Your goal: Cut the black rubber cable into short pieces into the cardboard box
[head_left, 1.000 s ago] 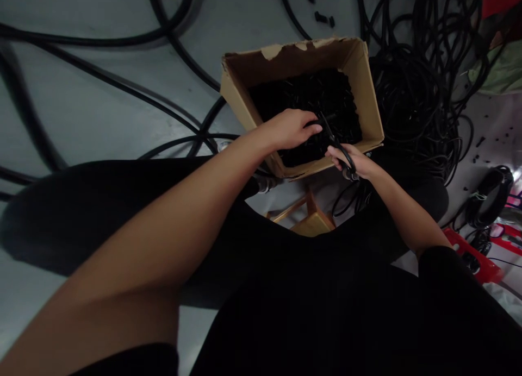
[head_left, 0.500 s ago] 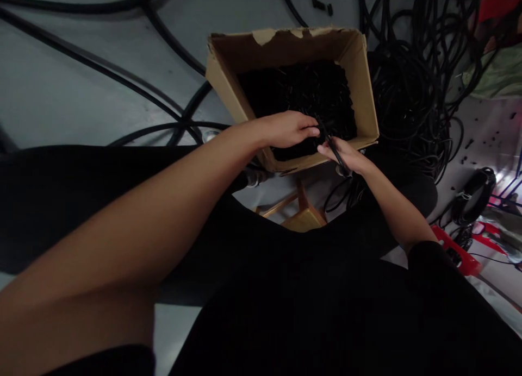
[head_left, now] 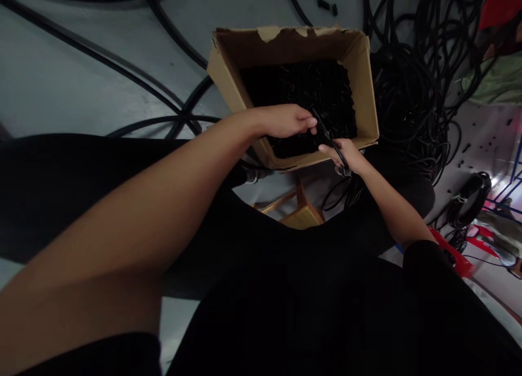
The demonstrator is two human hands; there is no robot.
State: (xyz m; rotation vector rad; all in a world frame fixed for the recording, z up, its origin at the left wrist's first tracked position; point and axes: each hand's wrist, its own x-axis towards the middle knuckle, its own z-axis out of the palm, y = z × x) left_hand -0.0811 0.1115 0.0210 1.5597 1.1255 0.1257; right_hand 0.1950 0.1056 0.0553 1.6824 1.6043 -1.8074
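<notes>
My right hand (head_left: 349, 154) is closed around the dark handles of a pair of scissors (head_left: 325, 130), whose blades point up and left over the box. Close to the blade tips, my left hand (head_left: 290, 120) has its thumb and fingers pressed together. Whatever is between them is too small and dark to make out. Both hands are above the near side of a cardboard box (head_left: 364, 96) with torn upper flaps. Inside it lies a heap of small black pieces (head_left: 326, 88).
Tangled black cables (head_left: 424, 66) lie right of the box, and thicker black cables (head_left: 101, 61) cross the floor at left. A coiled cable (head_left: 471, 199) and a red object (head_left: 452, 254) are at the right. A wooden stool (head_left: 302, 215) shows between my legs.
My left hand has shifted slightly up and left, its fingertips closer together. The scissors' blades now show more clearly between the hands. The whole view has moved a little.
</notes>
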